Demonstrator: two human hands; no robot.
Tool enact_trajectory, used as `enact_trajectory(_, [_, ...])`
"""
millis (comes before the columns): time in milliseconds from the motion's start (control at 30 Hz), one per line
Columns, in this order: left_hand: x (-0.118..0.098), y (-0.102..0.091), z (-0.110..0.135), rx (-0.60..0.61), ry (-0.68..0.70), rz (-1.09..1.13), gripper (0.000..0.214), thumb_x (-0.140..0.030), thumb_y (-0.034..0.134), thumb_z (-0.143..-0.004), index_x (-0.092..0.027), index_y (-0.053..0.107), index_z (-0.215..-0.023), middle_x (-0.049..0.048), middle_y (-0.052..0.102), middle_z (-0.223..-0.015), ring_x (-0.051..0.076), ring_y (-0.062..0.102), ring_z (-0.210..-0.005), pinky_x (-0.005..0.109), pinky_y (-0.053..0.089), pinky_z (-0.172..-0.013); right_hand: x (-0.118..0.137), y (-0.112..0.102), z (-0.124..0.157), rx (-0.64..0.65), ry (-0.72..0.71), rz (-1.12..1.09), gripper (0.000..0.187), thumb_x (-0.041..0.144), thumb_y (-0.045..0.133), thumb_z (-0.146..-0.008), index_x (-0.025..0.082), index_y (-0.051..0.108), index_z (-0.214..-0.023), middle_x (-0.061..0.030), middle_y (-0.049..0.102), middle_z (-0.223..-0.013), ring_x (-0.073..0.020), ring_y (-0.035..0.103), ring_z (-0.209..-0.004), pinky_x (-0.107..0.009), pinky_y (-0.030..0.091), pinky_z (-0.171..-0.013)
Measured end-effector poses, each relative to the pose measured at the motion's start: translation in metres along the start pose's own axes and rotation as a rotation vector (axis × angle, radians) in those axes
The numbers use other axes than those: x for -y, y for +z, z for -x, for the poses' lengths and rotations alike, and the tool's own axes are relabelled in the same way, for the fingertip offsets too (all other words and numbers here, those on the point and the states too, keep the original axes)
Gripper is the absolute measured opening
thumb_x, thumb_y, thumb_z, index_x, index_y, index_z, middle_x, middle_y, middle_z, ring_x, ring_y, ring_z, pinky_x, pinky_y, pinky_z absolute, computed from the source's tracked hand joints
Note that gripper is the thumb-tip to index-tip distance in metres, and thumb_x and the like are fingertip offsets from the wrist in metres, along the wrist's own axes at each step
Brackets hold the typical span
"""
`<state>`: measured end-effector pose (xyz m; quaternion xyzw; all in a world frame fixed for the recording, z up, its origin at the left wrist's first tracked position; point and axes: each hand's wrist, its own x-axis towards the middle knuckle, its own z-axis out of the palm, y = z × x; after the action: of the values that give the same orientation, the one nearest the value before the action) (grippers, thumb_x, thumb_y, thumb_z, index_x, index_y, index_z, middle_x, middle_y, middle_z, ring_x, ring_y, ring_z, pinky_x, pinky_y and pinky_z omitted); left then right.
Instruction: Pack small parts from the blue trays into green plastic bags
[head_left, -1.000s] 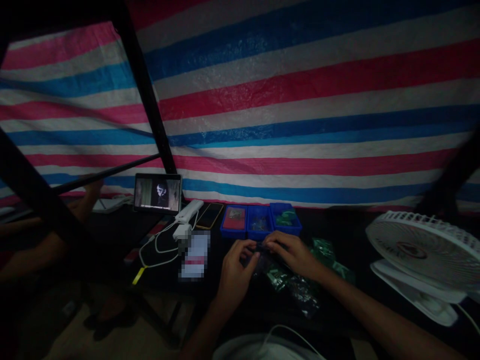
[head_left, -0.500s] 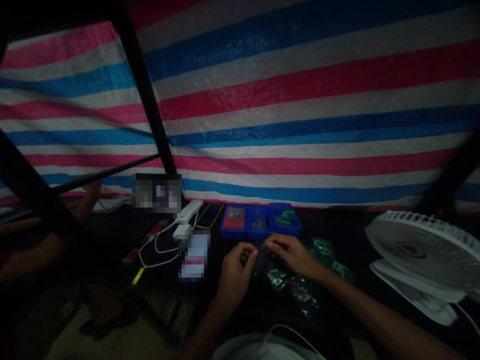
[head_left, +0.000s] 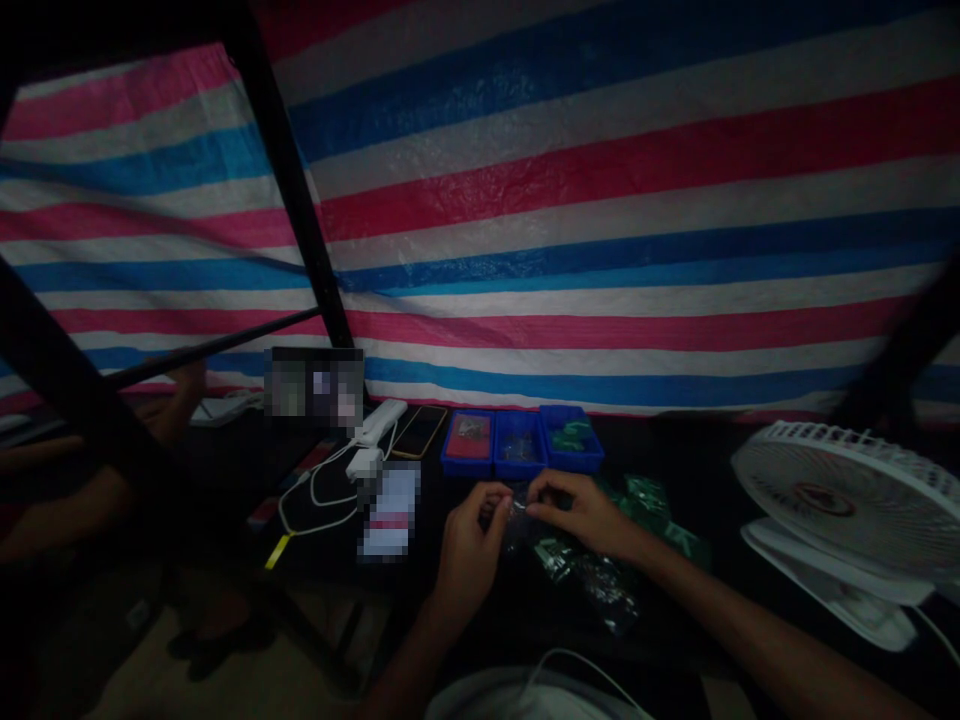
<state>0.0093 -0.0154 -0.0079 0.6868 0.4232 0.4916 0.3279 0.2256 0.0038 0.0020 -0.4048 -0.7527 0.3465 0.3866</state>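
Note:
Between my hands is a small clear plastic bag, its top edge pinched from both sides. My left hand is closed on its left part, thumb against fingertips. My right hand grips the right part the same way. What the bag contains is too dark to make out. Under and beside my right hand lie clear packets with green contents and a clear packet of small shiny pieces. More green packets lie beyond my right wrist.
Three blue trays stand behind my hands: one with a red layer, one with small metallic bits, one with green pieces. A phone, white cables and a power strip lie left. A white fan stands right. Another person's arm shows far left.
My fingertips have shifted slightly on the bag, and more of the clear plastic shows between them now. The packets and trays stay where they were.

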Motion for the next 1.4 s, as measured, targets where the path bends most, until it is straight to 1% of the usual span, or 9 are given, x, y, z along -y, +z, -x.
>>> enact_trajectory(133, [0.0012,0.001,0.0001,0.015,0.004,0.001,0.013,-0.03,0.062,-0.099,-0.021,0.071,-0.103,0.0026,0.076,-0.095,0.019,0.071,-0.088,0.029,0.053,-0.083,0.0015,-0.0003,0.0002,0.002,-0.01,-0.032,0.03,0.048,0.07,-0.096,0.019,0.07,-0.091,-0.0001,0.065,-0.082,-0.0167,0.055,-0.075,-0.027,0.042,-0.069])
enact_trajectory(267, [0.0025,0.0019,0.0002,0.04,0.017,-0.041,0.01,-0.029,0.067,-0.096,-0.021,0.073,-0.098,0.0024,0.075,-0.093,0.019,0.07,-0.087,0.03,0.052,-0.081,0.0045,-0.0009,0.0002,-0.014,-0.001,-0.065,0.031,0.049,0.07,-0.096,0.019,0.069,-0.091,0.0002,0.063,-0.081,-0.017,0.055,-0.075,-0.028,0.041,-0.069])
enact_trajectory(367, [0.0026,0.0016,0.0003,0.037,0.03,-0.05,0.012,-0.03,0.065,-0.097,-0.021,0.073,-0.096,0.0027,0.074,-0.093,0.02,0.069,-0.087,0.03,0.052,-0.081,0.0052,-0.0006,-0.0001,-0.013,-0.003,-0.059,0.03,0.049,0.069,-0.096,0.019,0.069,-0.091,-0.0001,0.064,-0.082,-0.0172,0.055,-0.076,-0.028,0.042,-0.07])
enact_trajectory(600, [0.0027,0.0007,0.0005,0.046,0.049,-0.066,0.014,-0.031,0.061,-0.1,-0.021,0.071,-0.097,0.0028,0.072,-0.094,0.019,0.068,-0.088,0.03,0.05,-0.081,0.0015,0.0,-0.0001,-0.025,-0.019,-0.073,0.03,0.049,0.068,-0.097,0.02,0.07,-0.104,-0.0023,0.069,-0.093,-0.0195,0.06,-0.085,-0.03,0.046,-0.078])
enact_trajectory(900, [-0.0003,0.0007,0.0013,0.051,0.059,-0.057,0.019,-0.032,0.054,-0.104,-0.021,0.069,-0.099,0.0037,0.072,-0.095,0.02,0.068,-0.09,0.03,0.051,-0.084,0.0001,0.0,0.0003,-0.035,-0.003,-0.062,0.031,0.05,0.065,-0.099,0.019,0.07,-0.098,-0.0019,0.069,-0.087,-0.0194,0.061,-0.082,-0.029,0.046,-0.075])
enact_trajectory(1033, [0.0008,0.0006,0.0011,0.02,0.033,-0.039,0.021,-0.034,0.054,-0.105,-0.02,0.07,-0.099,0.0038,0.073,-0.094,0.02,0.069,-0.09,0.03,0.051,-0.084,-0.0021,0.001,0.0,-0.029,-0.014,-0.034,0.032,0.051,0.066,-0.098,0.019,0.07,-0.097,-0.0025,0.069,-0.088,-0.0192,0.06,-0.081,-0.029,0.046,-0.073])
enact_trajectory(1167, [0.0026,0.001,0.0003,-0.007,0.021,-0.022,0.019,-0.032,0.055,-0.104,-0.02,0.07,-0.101,0.0038,0.074,-0.095,0.02,0.069,-0.089,0.03,0.051,-0.083,-0.0025,0.0017,0.0,-0.007,-0.02,0.0,0.033,0.051,0.066,-0.098,0.019,0.07,-0.092,-0.0013,0.067,-0.084,-0.0182,0.058,-0.077,-0.028,0.045,-0.071])
enact_trajectory(1300, [0.0035,0.0014,-0.0001,0.012,0.038,-0.023,0.016,-0.029,0.057,-0.102,-0.021,0.07,-0.1,0.0035,0.073,-0.095,0.02,0.069,-0.09,0.03,0.051,-0.084,0.0004,0.0015,0.0004,0.03,-0.038,0.034,0.035,0.051,0.064,-0.1,0.019,0.072,-0.09,-0.0015,0.067,-0.084,-0.0187,0.06,-0.079,-0.029,0.045,-0.073])
enact_trajectory(1400, [0.0021,0.001,0.0,0.036,0.057,-0.029,0.017,-0.028,0.056,-0.102,-0.021,0.071,-0.099,0.0038,0.073,-0.096,0.02,0.069,-0.091,0.03,0.051,-0.084,0.004,-0.0003,0.0003,0.032,-0.079,0.075,0.036,0.051,0.061,-0.103,0.019,0.074,-0.091,-0.0028,0.068,-0.088,-0.0196,0.062,-0.085,-0.03,0.047,-0.079])
